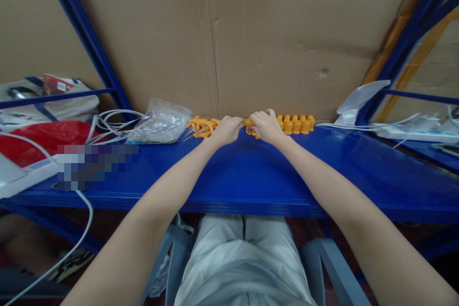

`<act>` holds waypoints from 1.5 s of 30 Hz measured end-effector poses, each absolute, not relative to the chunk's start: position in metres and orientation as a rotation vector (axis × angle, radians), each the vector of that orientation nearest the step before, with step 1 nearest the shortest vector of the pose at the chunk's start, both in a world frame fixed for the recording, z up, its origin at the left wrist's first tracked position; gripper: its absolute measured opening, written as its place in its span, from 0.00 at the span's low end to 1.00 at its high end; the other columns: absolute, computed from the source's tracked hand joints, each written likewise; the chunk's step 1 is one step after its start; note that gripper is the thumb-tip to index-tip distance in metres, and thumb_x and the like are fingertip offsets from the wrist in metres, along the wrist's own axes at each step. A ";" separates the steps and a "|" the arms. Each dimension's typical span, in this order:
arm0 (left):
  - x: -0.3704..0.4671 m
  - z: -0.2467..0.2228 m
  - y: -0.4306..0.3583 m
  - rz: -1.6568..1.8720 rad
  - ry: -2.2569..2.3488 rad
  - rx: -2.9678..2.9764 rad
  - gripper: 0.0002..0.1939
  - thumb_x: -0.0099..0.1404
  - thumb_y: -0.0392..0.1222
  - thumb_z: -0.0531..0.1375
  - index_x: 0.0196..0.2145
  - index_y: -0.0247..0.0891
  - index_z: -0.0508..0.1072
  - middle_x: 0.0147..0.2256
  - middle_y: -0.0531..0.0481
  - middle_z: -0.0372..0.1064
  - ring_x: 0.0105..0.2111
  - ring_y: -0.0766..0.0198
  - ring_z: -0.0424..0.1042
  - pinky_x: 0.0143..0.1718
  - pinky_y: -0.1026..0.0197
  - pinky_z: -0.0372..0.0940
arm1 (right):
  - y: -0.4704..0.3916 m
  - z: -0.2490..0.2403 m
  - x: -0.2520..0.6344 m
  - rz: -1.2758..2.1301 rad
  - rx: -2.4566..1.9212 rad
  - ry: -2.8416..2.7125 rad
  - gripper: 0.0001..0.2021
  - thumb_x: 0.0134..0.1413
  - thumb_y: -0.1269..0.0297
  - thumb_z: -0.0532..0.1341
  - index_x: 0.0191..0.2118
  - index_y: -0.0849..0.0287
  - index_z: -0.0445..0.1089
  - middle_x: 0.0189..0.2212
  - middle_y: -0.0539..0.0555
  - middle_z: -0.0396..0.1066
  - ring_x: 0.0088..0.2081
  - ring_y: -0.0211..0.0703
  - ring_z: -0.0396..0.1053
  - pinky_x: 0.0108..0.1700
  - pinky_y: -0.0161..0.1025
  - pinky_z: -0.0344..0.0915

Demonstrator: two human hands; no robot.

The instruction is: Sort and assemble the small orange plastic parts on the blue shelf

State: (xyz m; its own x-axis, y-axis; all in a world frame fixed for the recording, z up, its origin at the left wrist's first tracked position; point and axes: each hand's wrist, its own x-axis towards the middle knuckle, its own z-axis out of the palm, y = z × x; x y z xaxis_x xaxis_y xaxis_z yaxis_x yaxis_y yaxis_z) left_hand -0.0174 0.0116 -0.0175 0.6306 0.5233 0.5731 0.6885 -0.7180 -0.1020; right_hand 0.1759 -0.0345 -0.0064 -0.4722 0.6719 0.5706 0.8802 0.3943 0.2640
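My left hand (226,131) and my right hand (266,126) meet near the back of the blue table. Both are closed on a small orange plastic piece (248,123) that spans the gap between them; the fingers hide most of it. Just below it, by my right fingers, lies another orange part (252,132). Left of my left hand is a loose pile of branching orange plastic parts (202,126), with small silvery bits (188,135) beside it, too small to name. Beyond my right hand, knobbed orange pieces (296,125) stand upright in close rows.
A clear plastic bag (163,122) lies left of the pile, near white cables (118,117) and a red bag (46,138). Cardboard (268,33) walls off the back between blue metal posts (86,33). White plastic sheeting (358,103) sits at the back right.
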 end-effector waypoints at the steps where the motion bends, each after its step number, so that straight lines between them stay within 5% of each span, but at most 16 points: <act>1: -0.016 -0.018 0.012 -0.762 -0.994 -2.543 0.15 0.72 0.37 0.51 0.47 0.35 0.76 0.46 0.39 0.79 0.47 0.52 0.77 0.52 0.51 0.66 | -0.035 -0.006 0.175 -0.776 -1.351 -2.277 0.14 0.65 0.71 0.51 0.51 0.62 0.70 0.46 0.66 0.74 0.49 0.58 0.65 0.54 0.51 0.49; 11: -0.017 -0.015 0.009 -0.764 -0.980 -2.586 0.14 0.71 0.38 0.52 0.43 0.36 0.78 0.41 0.41 0.80 0.43 0.54 0.79 0.49 0.53 0.68 | -0.038 -0.005 0.174 -0.740 -1.397 -2.325 0.16 0.66 0.70 0.52 0.54 0.64 0.69 0.49 0.68 0.75 0.53 0.59 0.66 0.56 0.51 0.49; 17: -0.019 -0.012 0.003 -0.659 -0.989 -2.599 0.13 0.70 0.36 0.52 0.41 0.35 0.77 0.41 0.40 0.80 0.43 0.53 0.79 0.49 0.53 0.67 | -0.037 -0.010 0.173 -0.645 -1.355 -2.382 0.23 0.71 0.64 0.51 0.66 0.65 0.63 0.55 0.69 0.74 0.57 0.58 0.67 0.59 0.51 0.47; 26: -0.018 -0.011 0.000 -0.536 -0.946 -2.573 0.11 0.68 0.35 0.53 0.37 0.36 0.75 0.39 0.40 0.79 0.44 0.51 0.78 0.49 0.51 0.65 | -0.038 -0.007 0.169 -0.655 -1.408 -2.434 0.14 0.70 0.66 0.53 0.54 0.64 0.71 0.49 0.67 0.76 0.54 0.58 0.67 0.59 0.51 0.48; 35: -0.013 -0.015 0.002 -0.762 -1.029 -2.616 0.11 0.70 0.36 0.54 0.42 0.35 0.77 0.41 0.39 0.81 0.41 0.54 0.79 0.45 0.56 0.68 | -0.033 -0.010 0.172 -0.831 -1.268 -2.346 0.16 0.63 0.76 0.52 0.54 0.61 0.67 0.49 0.66 0.74 0.52 0.58 0.67 0.56 0.52 0.51; 45: -0.011 -0.016 0.004 -0.910 -1.172 -2.705 0.12 0.70 0.38 0.57 0.44 0.33 0.79 0.44 0.40 0.81 0.41 0.55 0.79 0.43 0.59 0.69 | -0.024 -0.016 0.176 -0.871 -1.210 -2.316 0.13 0.64 0.74 0.53 0.53 0.63 0.66 0.44 0.65 0.76 0.48 0.56 0.69 0.55 0.51 0.50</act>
